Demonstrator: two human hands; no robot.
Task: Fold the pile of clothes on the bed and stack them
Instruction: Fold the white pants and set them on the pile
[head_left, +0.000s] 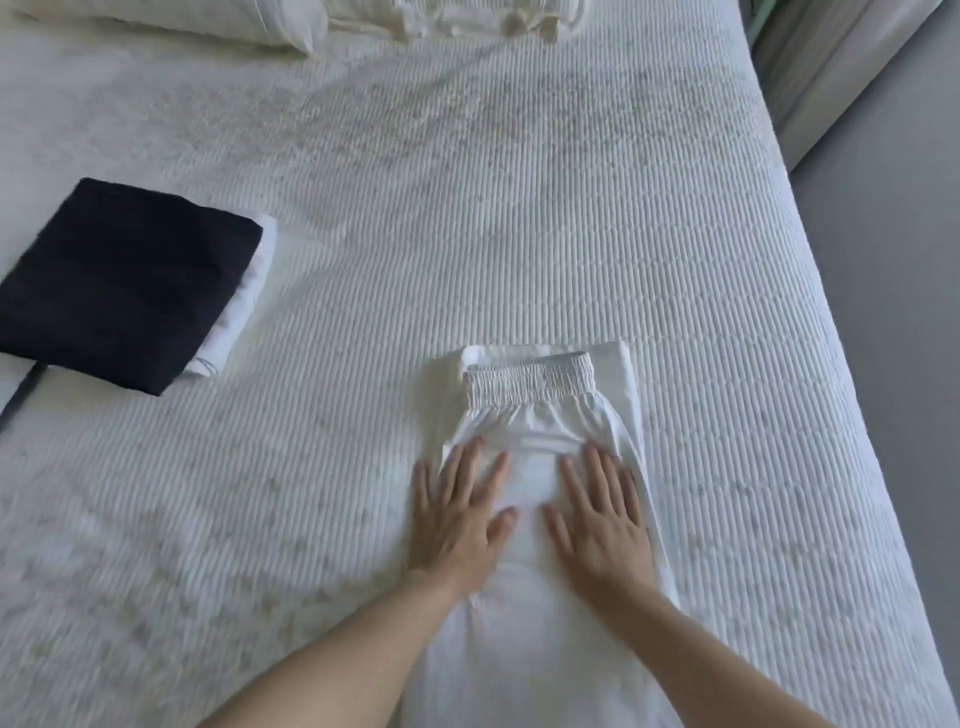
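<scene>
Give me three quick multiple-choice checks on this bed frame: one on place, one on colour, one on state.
1. Where is the folded stack?
A. Left of the hands
B. Right of the hands
C. On the pillow

2. What colour is the stack's top garment?
A. Red
B. Dark navy
C. Yellow

3. How are both hands on the white garment?
A. Clenched in fists
B. Lifted clear
C. Flat, fingers spread

Key: 1 A, it lies far left on the bed. 2 B, dark cloth over white. 3 C, left hand and right hand press flat.

No legible txt – none.
</scene>
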